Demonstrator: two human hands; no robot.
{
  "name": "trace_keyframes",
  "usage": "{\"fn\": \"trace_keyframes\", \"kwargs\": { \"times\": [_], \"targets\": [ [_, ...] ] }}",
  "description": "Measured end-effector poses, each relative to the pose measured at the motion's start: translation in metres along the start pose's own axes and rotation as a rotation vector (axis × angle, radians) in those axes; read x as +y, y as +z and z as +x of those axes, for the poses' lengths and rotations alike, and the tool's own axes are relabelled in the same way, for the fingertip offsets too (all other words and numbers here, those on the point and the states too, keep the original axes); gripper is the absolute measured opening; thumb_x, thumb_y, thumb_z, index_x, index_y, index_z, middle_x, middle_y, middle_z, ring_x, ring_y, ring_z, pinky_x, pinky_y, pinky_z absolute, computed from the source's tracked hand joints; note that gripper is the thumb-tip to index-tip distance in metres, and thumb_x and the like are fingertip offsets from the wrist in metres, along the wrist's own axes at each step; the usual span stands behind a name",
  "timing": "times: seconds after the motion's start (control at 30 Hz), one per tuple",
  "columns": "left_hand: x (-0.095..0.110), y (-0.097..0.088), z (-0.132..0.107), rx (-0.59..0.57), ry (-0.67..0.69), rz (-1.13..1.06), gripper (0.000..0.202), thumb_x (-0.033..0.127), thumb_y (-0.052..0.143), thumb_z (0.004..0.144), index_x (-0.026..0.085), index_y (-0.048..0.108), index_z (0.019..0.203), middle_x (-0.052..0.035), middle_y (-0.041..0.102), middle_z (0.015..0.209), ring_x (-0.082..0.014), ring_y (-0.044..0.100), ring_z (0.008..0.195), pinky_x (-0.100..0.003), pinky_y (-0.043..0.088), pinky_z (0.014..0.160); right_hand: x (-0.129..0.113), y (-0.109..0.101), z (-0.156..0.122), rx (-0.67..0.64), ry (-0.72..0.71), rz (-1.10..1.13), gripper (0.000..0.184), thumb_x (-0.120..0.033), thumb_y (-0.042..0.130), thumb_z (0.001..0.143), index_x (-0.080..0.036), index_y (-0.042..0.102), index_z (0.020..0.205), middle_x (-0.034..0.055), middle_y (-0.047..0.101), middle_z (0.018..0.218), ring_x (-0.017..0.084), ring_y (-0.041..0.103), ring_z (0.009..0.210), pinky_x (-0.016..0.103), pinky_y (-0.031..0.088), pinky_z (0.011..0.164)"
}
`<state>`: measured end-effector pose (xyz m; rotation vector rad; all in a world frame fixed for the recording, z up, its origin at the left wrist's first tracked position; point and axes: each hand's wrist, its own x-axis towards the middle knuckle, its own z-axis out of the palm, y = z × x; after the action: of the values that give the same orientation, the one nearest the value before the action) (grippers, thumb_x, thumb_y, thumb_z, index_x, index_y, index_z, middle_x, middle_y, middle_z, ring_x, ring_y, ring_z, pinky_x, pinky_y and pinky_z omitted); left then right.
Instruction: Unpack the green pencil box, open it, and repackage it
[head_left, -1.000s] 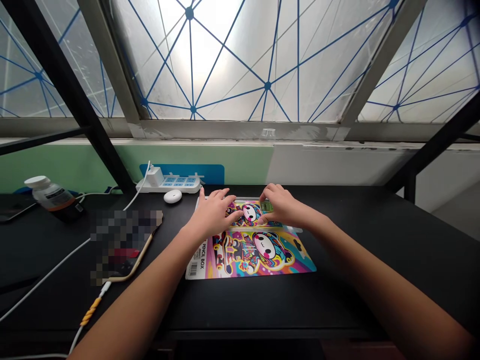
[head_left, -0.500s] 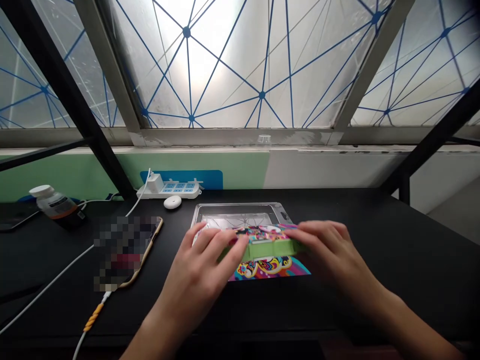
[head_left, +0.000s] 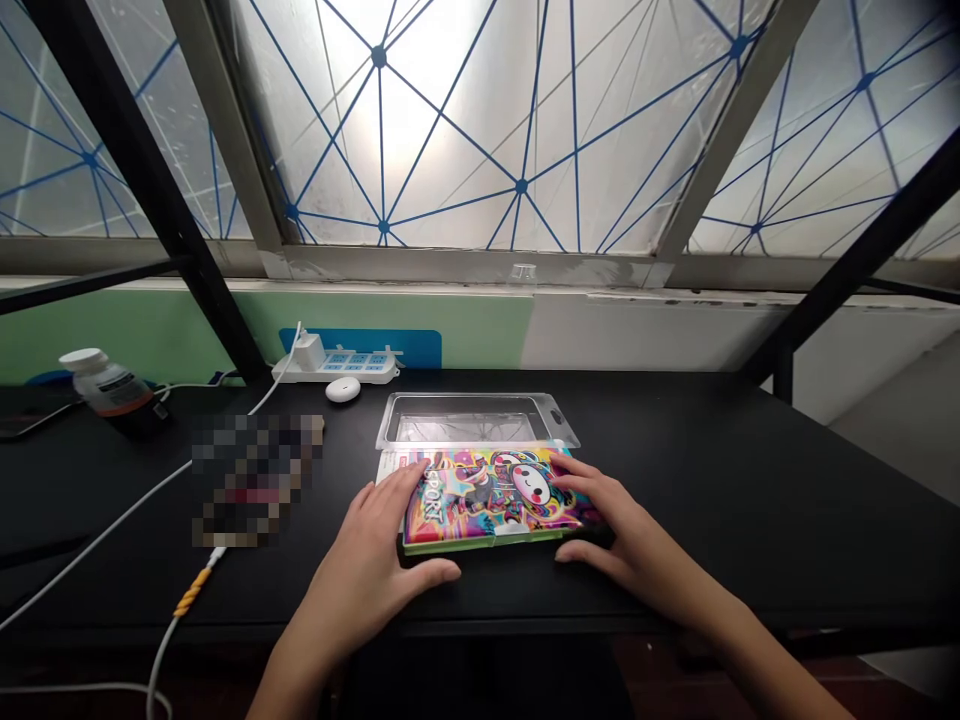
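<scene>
A colourful pencil box [head_left: 491, 495] with a cartoon print and green sides lies flat on the black desk [head_left: 750, 500] near its front edge. My left hand [head_left: 371, 570] grips its left end, thumb along the front side. My right hand [head_left: 626, 535] holds its right end, fingers on the lid. Both hands are closed round the box. Behind it lies the clear plastic packaging tray [head_left: 476, 420], with a strip of the printed card insert [head_left: 394, 465] showing under the box's far left corner.
A blurred phone [head_left: 251, 480] with a cable [head_left: 180, 610] lies to the left. Farther back are a white power strip [head_left: 341, 365], a small white oval device [head_left: 343, 390] and a tipped bottle [head_left: 109, 390]. A window frame rises behind the desk.
The pencil box has come out of its packaging and been drawn toward me. It now lies flat near the front edge with both hands at its ends; the clear tray sits empty behind it.
</scene>
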<state>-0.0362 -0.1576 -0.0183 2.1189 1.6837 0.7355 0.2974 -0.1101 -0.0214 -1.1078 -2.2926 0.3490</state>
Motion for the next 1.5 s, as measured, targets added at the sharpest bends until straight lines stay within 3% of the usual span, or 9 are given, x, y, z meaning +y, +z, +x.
{"fn": "trace_keyframes", "kwargs": {
  "times": [0.33,0.5,0.63,0.77,0.9,1.03,1.2,1.33,1.5],
  "targets": [
    [-0.001,0.002,-0.001,0.058,-0.095,-0.110,0.086,0.041,0.068,0.087,0.033,0.020,0.158,-0.0115,0.048,0.146,-0.0314,0.048,0.134,-0.050,0.040,0.108,-0.003,-0.047,0.037,-0.205,0.109,0.064,0.035,-0.049,0.068,0.086,-0.029,0.070,0.114,0.0082,0.071,0.117,0.030,0.064,0.108,0.047,0.054,0.089],
    [0.001,0.001,0.000,0.010,-0.114,-0.076,0.099,0.043,0.072,0.083,0.036,0.008,0.159,-0.0106,0.051,0.145,-0.0344,0.043,0.138,-0.054,0.040,0.108,0.006,-0.039,0.062,0.121,0.304,0.138,0.035,-0.053,0.052,0.095,-0.022,0.067,0.099,0.0041,0.070,0.082,0.020,0.064,0.066,0.032,0.050,0.058],
    [-0.005,0.005,-0.002,0.024,-0.107,-0.050,0.098,0.046,0.070,0.083,0.035,0.010,0.159,-0.0104,0.049,0.149,-0.0347,0.041,0.139,-0.055,0.039,0.109,0.015,-0.024,0.048,0.256,0.325,0.132,0.031,-0.049,0.055,0.094,-0.023,0.064,0.109,0.0055,0.072,0.090,0.022,0.070,0.076,0.029,0.052,0.055],
    [-0.006,0.006,-0.002,0.049,-0.148,-0.063,0.077,0.052,0.066,0.085,0.032,0.034,0.153,-0.0101,0.054,0.144,-0.0364,0.045,0.137,-0.056,0.043,0.106,0.016,-0.023,0.017,0.135,0.181,0.112,0.037,-0.046,0.056,0.095,-0.028,0.059,0.127,0.0080,0.070,0.123,0.026,0.068,0.109,0.035,0.059,0.081],
    [-0.003,0.003,0.002,0.078,-0.183,-0.132,0.055,0.055,0.055,0.092,0.029,0.052,0.140,-0.0115,0.058,0.136,-0.0325,0.058,0.123,-0.050,0.052,0.098,0.015,-0.021,-0.002,-0.034,0.063,0.110,0.057,-0.043,0.068,0.088,-0.032,0.050,0.141,0.0095,0.057,0.144,0.031,0.054,0.132,0.045,0.050,0.105],
    [-0.006,0.002,0.004,0.109,-0.128,-0.136,0.054,0.056,0.051,0.094,0.028,0.052,0.140,-0.0121,0.054,0.142,-0.0322,0.054,0.128,-0.050,0.050,0.102,0.017,-0.012,-0.007,0.042,0.080,0.030,0.050,-0.034,0.067,0.089,-0.036,0.053,0.137,0.0068,0.065,0.134,0.028,0.062,0.121,0.042,0.056,0.097],
    [-0.011,0.005,0.005,0.112,-0.046,-0.036,0.048,0.049,0.054,0.094,0.027,0.055,0.137,-0.0107,0.051,0.149,-0.0339,0.047,0.136,-0.054,0.046,0.106,0.015,-0.004,0.000,0.086,0.345,0.006,0.047,-0.050,0.060,0.091,-0.030,0.053,0.133,0.0066,0.073,0.113,0.026,0.072,0.086,0.037,0.061,0.070],
    [-0.011,0.011,0.009,0.137,-0.081,0.025,0.044,0.046,0.056,0.094,0.023,0.057,0.131,-0.0124,0.054,0.145,-0.0349,0.050,0.133,-0.054,0.051,0.101,0.006,-0.003,0.011,0.113,0.420,-0.138,0.045,-0.057,0.051,0.093,-0.026,0.059,0.124,0.0080,0.073,0.107,0.028,0.070,0.090,0.040,0.058,0.074],
    [-0.015,0.024,0.008,0.199,-0.065,0.026,0.037,0.043,0.050,0.097,0.022,0.053,0.127,-0.0144,0.045,0.152,-0.0348,0.046,0.136,-0.056,0.048,0.102,-0.010,-0.007,0.020,-0.059,0.448,-0.372,0.039,-0.060,0.049,0.094,-0.026,0.066,0.085,0.0054,0.069,0.081,0.026,0.064,0.073,0.041,0.051,0.065]
  ]
}}
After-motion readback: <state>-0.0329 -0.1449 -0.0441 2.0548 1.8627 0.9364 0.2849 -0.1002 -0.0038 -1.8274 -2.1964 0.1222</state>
